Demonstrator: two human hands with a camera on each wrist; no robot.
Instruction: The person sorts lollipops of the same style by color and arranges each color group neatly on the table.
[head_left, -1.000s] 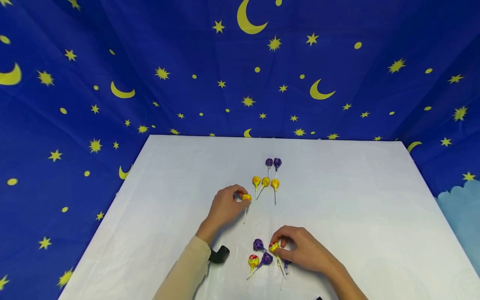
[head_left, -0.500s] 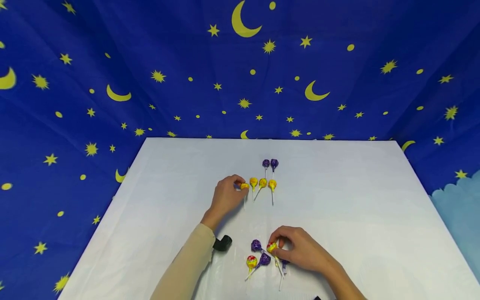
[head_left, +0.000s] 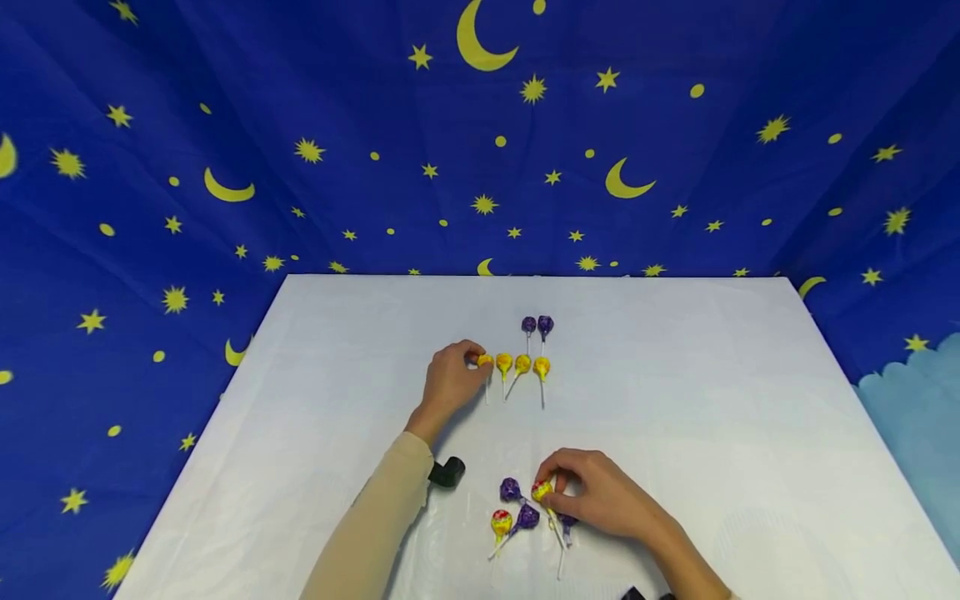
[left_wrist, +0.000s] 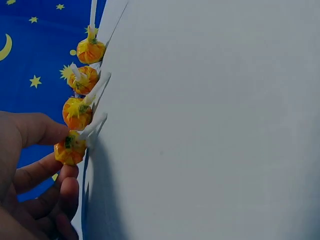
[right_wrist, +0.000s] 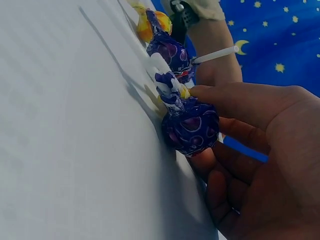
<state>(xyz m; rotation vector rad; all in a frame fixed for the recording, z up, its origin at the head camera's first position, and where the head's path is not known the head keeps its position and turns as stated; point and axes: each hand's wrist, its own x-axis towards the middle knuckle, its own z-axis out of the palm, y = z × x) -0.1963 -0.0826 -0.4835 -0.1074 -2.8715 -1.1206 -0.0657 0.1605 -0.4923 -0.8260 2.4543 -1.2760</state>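
Note:
My left hand pinches the head of a yellow lollipop between thumb and fingers. That lollipop stands at the left end of a row of yellow lollipops, their sticks towards me. Close to the front, my right hand pinches a red-and-yellow lollipop by its head. Around it lie purple lollipops and another red-and-yellow lollipop. In the right wrist view a purple lollipop largely hides the held one.
Two purple lollipops lie behind the yellow row on the white table. A blue cloth with moons and stars hangs behind and beside the table. A black device shows at the left wrist.
My left hand has carried its yellow lollipop away from me, up level with the yellow row. The right hand keeps its pinch on the red-and-yellow lollipop, nearly still.

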